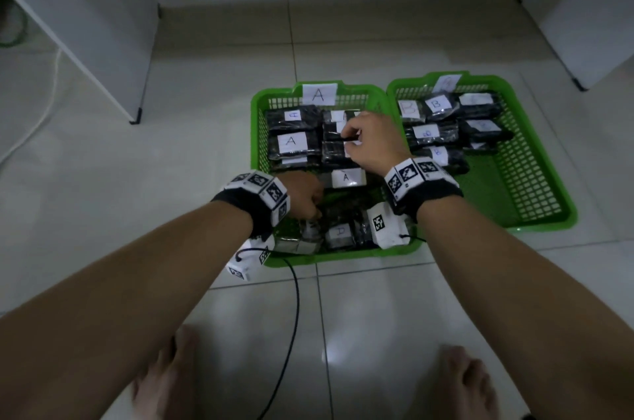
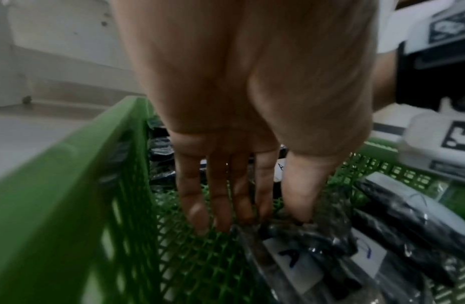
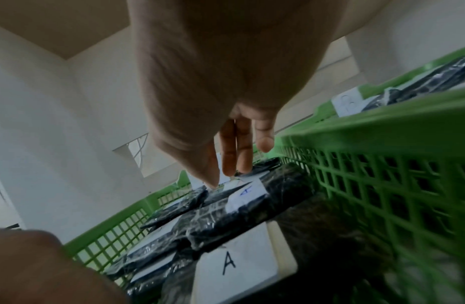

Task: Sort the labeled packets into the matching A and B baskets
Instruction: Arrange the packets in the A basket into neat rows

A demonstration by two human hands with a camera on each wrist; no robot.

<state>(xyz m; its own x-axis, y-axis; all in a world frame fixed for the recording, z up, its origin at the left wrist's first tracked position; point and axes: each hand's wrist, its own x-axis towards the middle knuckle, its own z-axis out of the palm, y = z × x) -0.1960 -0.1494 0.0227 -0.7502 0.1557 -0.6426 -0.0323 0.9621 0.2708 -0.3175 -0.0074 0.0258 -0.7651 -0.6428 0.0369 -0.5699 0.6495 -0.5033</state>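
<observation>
I am standing over two green baskets set side by side, touching, on the tiled floor point(image 1: 103, 179). The A basket point(image 1: 255, 131) is on my left, with a white card marked A point(image 1: 319, 93) clipped to its far rim; the B basket point(image 1: 549, 213) is on my right, its own card point(image 1: 446, 82) too blurred to read.

My left hand point(image 1: 302, 195) is down in the near part of the A basket. From the left wrist view its fingers point(image 2: 218, 197) point down, and thumb and fingertips pinch the crinkled top edge of a black A-labelled packet point(image 2: 304, 257) lying against the mesh floor. That picture is smeared, so I think the grip is only on the wrapper's edge.

My right hand point(image 1: 372, 141) is further back in the same basket, over the stack of black packets point(image 1: 338, 153) in its far right part. Its thumb and forefinger are curled and appear to nip the thin edge of the top packet point(image 3: 247, 191), which bears a white A label; the other fingers hang loosely.

More A packets point(image 1: 291, 141) fill the far left of that basket, and one with a clear A label point(image 1: 346, 177) lies between my hands. The B packets point(image 1: 435, 104) are heaped in the far half of the B basket.
</observation>
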